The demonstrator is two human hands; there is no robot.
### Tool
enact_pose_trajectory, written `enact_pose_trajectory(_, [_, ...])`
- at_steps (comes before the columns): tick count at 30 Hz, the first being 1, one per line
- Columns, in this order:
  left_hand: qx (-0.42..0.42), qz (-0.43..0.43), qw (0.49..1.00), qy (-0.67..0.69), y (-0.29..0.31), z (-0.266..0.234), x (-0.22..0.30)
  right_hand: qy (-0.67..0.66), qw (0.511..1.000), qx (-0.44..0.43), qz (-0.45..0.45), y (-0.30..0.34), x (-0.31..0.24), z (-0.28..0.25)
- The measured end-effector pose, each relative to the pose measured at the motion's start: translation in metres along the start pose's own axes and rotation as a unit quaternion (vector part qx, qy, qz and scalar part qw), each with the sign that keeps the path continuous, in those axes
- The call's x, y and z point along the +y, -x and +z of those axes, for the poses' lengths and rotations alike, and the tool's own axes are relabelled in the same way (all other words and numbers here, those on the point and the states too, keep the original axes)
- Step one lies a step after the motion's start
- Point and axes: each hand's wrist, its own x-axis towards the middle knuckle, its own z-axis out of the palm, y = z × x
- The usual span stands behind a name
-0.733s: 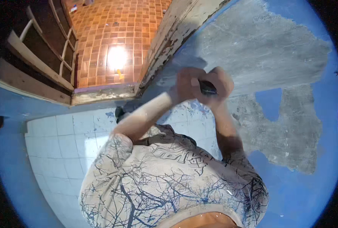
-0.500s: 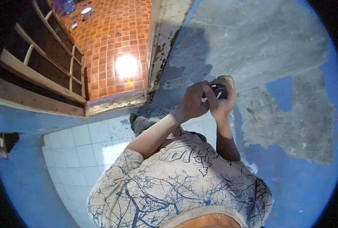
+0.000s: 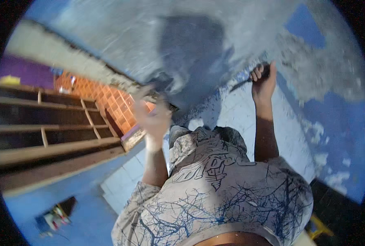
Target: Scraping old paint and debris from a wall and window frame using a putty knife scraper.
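Observation:
In my right hand [image 3: 262,87] is a dark tool [image 3: 242,84] with a thin, blade-like end pointing down and to the left. My fingers are wrapped round its dark handle, and its exact kind is hard to make out. My left hand [image 3: 153,117] is raised near the worn edge of the door frame [image 3: 127,84], smeared by motion. Its fingers look spread, with orange floor showing between them and nothing visible in them. Beyond both hands stretches a wall [image 3: 252,28] of grey plaster with blue paint patches, with my shadow falling across it.
To the left, a wooden-framed window or door leaf [image 3: 59,119] stands beside an opening onto an orange tiled floor [image 3: 104,96]. White tiles [image 3: 235,106] lie below me. A blue wall [image 3: 334,135] with flaking paint rises at right. A yellow object [image 3: 319,227] sits low at right.
My hands, together around a dark object before, are now apart: the left has moved left, the right to the right with the tool. My view has turned, bringing more of the wall ahead.

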Motion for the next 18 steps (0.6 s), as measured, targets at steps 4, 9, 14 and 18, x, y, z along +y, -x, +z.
enact_pose_trajectory(4, [0.155, -0.024, 0.987, -0.026, -0.035, -0.033, -0.007, -0.040, 0.998, 0.029, -0.036, -0.017, 0.005, -0.026])
enact_pose_trajectory(9, [0.189, 0.042, 0.979, -0.063, -0.083, -0.044, -0.024, -0.132, 0.977, 0.103, -0.129, -0.042, 0.020, -0.011])
enact_pose_trajectory(14, [0.222, -0.055, 0.969, 0.091, -0.109, -0.027, -0.074, -0.103, 0.959, 0.163, -0.210, -0.064, 0.013, 0.021])
enact_pose_trajectory(18, [0.170, -0.053, 0.972, 0.155, -0.108, -0.019, -0.089, -0.141, 0.961, 0.138, -0.192, -0.064, 0.018, 0.024])
